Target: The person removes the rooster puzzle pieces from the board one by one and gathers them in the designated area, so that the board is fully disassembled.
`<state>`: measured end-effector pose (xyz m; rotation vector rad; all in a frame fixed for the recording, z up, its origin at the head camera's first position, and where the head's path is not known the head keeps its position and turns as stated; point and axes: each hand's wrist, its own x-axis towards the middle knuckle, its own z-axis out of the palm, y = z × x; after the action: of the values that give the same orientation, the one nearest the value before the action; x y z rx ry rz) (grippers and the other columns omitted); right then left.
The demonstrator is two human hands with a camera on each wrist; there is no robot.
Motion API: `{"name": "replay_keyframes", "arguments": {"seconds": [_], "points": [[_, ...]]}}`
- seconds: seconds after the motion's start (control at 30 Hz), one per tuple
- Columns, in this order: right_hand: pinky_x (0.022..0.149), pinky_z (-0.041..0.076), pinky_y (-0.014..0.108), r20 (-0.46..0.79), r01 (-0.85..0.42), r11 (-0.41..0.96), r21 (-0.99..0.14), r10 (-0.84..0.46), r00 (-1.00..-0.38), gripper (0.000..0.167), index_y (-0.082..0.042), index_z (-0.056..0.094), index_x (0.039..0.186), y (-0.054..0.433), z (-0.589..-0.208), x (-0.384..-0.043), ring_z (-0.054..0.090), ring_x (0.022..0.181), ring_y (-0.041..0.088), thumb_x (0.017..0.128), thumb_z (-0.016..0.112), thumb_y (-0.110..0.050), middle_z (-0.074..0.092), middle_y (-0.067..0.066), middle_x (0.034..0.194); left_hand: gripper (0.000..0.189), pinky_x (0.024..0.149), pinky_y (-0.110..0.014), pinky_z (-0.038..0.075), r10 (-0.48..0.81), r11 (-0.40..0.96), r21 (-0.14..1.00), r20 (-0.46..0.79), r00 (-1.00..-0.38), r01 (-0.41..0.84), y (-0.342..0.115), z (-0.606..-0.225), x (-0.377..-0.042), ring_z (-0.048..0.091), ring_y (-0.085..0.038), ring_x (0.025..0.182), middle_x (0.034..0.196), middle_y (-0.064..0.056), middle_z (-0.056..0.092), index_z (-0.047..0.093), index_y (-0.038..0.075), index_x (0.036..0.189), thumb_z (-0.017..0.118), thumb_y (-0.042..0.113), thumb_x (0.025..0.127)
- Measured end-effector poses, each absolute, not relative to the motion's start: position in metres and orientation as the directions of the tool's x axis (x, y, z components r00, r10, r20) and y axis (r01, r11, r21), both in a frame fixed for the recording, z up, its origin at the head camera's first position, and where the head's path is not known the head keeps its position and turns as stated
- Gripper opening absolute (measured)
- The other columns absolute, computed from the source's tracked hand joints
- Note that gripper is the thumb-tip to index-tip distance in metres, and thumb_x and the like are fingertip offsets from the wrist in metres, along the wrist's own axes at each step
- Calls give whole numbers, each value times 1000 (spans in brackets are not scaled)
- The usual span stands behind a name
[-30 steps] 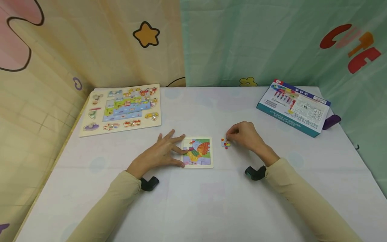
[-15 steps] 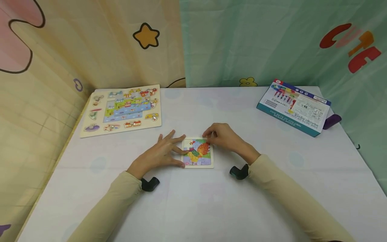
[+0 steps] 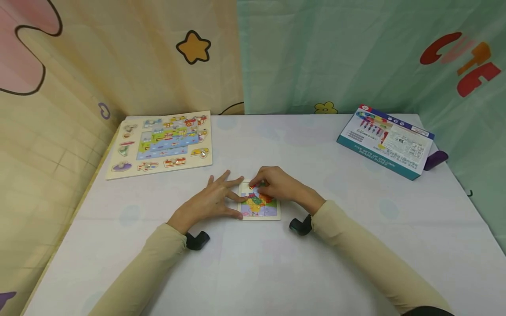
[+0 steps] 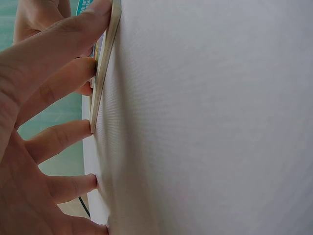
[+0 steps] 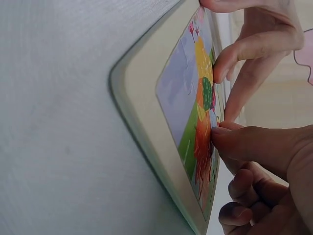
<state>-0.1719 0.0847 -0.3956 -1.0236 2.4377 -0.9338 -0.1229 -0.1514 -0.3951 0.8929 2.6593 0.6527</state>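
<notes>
A small square jigsaw puzzle [image 3: 258, 211] with a rooster picture and a pale frame lies flat near the middle of the white table. My left hand [image 3: 213, 198] is spread at its left side; thumb and some fingertips touch the frame and picture. Over the upper part of the puzzle, my right hand [image 3: 278, 184] pinches a small puzzle piece [image 3: 251, 187] between thumb and forefinger, mostly hidden by the fingers. In the right wrist view the right thumb [image 5: 234, 138] presses close to the picture surface, near the rooster's back.
A wooden peg puzzle board [image 3: 127, 169] with vehicle pieces and a blue-green picture sits at the back left. Toward the back right lies a teal and white box [image 3: 389, 139], with a purple object [image 3: 436, 160] beside it. Curtains hang behind the table.
The right hand has carried the puzzle piece leftward from the table on the puzzle's right to the puzzle's upper left area. My left hand has stayed at the frame.
</notes>
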Motion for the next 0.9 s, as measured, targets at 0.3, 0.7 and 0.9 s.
{"name": "replay_keyframes", "arguments": {"seconds": [0.3,0.7,0.9], "points": [[82,50,28,-63,-485,549,-680,-704,-708,23,-7,75,111,83,-396,-172,59,96,15,89,69,-1,66,3,105,51,104,-78,11,625,711,479,-97,-775,514,-151,-394,-123,13,-48,145,152,-8,42,75,21,115,84,47,72],[90,47,36,-53,-453,584,-673,-649,-759,20,-15,77,105,84,-396,-167,56,103,18,87,74,-6,62,0,108,51,104,-77,10,622,714,479,-100,-777,510,-150,-394,-122,12,-47,146,152,-8,42,75,21,116,84,45,72],[78,48,30,-28,-452,569,-687,-642,-766,27,-13,74,113,86,-397,-166,56,89,15,87,75,-7,63,0,103,51,106,-76,8,616,715,492,-107,-780,497,-150,-395,-122,11,-47,146,152,-8,41,75,22,117,84,46,72]]}}
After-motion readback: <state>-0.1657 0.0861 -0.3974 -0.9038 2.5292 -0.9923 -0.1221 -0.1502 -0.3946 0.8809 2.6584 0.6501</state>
